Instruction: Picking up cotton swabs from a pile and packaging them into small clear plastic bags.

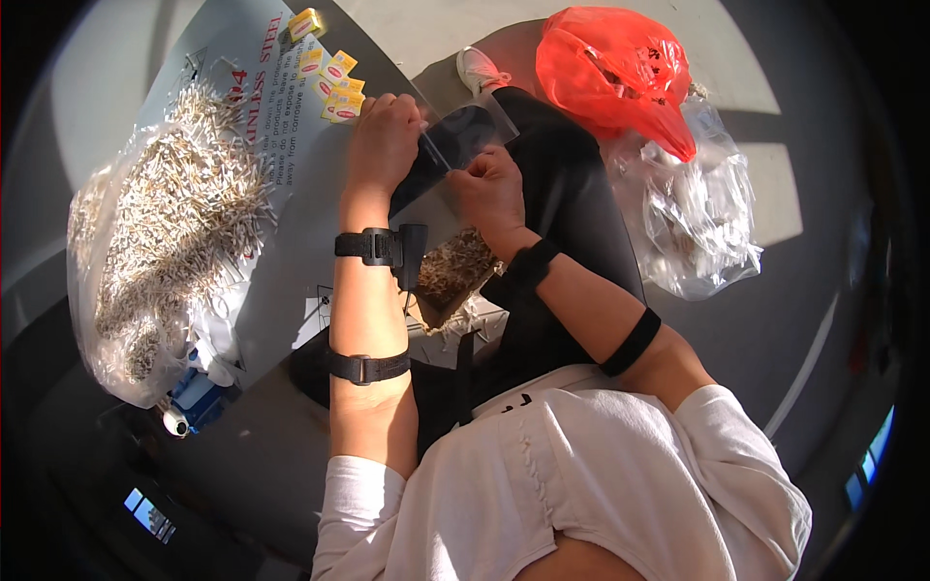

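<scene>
Head view: the person sits with both forearms coming up from the lower edge, and the two hands meet over the lap around a small clear plastic bag (463,134). The left hand (384,137) is closed on the bag's left edge, fingers curled over it; the right hand (491,189) pinches the lower right edge, so that between them the bag is held taut and raised, apparently to keep its mouth accessible. What it contains cannot be made out against the dark trousers behind it. Below the hands, on the lap, sits a small open box (451,276) filled with short pale sticks, placed close under the bag within easy reach; a few loose sticks lie just beside it. To the person's left, a large clear sack (160,242) lies on a grey printed sheet (281,155), its mouth open and a great heap of the same pale sticks spilling out. Small yellow packets (334,79) lie in a loose cluster at the sheet's far end. To the right, on the floor, a red plastic bag (612,68) rests against a crumpled clear plastic bag (697,218) holding pale contents, well apart from the hands.
</scene>
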The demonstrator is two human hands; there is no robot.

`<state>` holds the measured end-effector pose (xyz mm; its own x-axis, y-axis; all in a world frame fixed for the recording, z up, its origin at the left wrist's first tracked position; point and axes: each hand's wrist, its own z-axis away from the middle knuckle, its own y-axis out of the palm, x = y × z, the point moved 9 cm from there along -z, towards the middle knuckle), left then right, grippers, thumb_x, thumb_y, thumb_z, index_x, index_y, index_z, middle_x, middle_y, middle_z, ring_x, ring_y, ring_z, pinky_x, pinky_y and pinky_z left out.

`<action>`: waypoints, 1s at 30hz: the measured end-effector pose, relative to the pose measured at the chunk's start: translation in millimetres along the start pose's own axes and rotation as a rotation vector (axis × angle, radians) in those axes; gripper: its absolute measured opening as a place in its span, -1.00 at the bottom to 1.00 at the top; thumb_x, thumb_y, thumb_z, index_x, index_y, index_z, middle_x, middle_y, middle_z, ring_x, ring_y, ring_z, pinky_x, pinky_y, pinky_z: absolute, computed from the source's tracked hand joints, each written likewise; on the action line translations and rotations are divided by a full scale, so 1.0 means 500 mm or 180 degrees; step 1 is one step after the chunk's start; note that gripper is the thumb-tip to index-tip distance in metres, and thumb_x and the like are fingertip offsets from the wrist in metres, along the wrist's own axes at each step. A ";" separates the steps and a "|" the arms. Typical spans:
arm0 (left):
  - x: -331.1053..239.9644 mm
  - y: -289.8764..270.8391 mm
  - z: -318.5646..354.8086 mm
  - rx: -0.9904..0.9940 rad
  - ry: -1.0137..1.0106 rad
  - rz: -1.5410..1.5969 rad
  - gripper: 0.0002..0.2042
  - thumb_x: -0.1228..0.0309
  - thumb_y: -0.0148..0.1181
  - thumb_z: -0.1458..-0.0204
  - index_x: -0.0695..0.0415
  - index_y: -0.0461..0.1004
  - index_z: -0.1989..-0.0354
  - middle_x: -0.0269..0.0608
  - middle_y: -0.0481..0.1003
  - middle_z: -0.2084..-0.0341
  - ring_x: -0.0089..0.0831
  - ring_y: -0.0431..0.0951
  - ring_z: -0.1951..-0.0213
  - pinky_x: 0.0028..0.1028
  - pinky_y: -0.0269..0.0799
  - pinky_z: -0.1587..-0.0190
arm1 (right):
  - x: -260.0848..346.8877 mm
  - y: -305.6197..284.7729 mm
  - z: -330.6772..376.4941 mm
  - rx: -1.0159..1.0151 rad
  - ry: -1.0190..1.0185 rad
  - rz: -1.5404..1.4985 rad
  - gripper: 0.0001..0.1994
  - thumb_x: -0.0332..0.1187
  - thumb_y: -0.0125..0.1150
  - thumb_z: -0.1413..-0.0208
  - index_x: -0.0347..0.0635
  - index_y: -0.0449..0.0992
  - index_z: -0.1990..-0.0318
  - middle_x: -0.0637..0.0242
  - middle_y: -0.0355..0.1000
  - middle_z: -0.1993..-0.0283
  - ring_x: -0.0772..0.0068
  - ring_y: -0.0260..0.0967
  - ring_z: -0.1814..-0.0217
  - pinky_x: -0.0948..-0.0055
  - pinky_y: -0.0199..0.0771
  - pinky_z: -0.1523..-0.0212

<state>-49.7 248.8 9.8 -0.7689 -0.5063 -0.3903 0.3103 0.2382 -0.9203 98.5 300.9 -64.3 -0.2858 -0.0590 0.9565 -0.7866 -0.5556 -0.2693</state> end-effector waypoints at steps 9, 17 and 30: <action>0.161 -0.045 0.190 -0.1703 -0.1180 0.1064 -0.93 0.52 0.22 0.05 0.25 0.47 0.43 -0.19 0.44 0.62 -0.43 0.42 0.56 -0.46 0.37 0.41 | 0.038 -0.074 0.028 0.0295 -0.0246 -0.0657 -0.82 -0.47 0.32 0.03 -0.24 0.39 0.50 0.34 0.35 0.42 0.51 0.29 0.40 0.49 0.29 0.38; 0.224 -0.112 0.148 -0.1449 -0.1765 0.0762 -0.92 0.48 0.16 0.07 0.24 0.48 0.46 0.03 0.52 0.50 -0.05 0.54 0.37 -0.24 0.43 0.30 | 0.123 0.056 0.063 0.1921 -0.0474 -0.0146 -0.86 -0.50 0.27 -0.02 -0.31 0.39 0.45 0.32 0.29 0.55 0.62 0.20 0.54 0.55 0.22 0.51; 0.441 -0.265 0.462 -0.2288 -0.2096 -0.0489 -0.57 0.59 0.36 0.31 0.07 0.51 0.14 -0.17 0.41 0.12 -0.16 0.36 0.01 -0.23 0.28 -0.08 | 0.138 0.186 0.137 0.2473 -0.0853 0.0224 -0.88 -0.49 0.27 0.02 -0.27 0.42 0.44 0.20 0.33 0.53 0.32 0.26 0.55 0.40 0.25 0.51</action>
<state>-131.4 -85.9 39.4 -0.2401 -0.8822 -0.4050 -0.3481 0.4677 -0.8125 43.1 188.3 -15.6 -0.1028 -0.2563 0.9611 -0.1408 -0.9528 -0.2691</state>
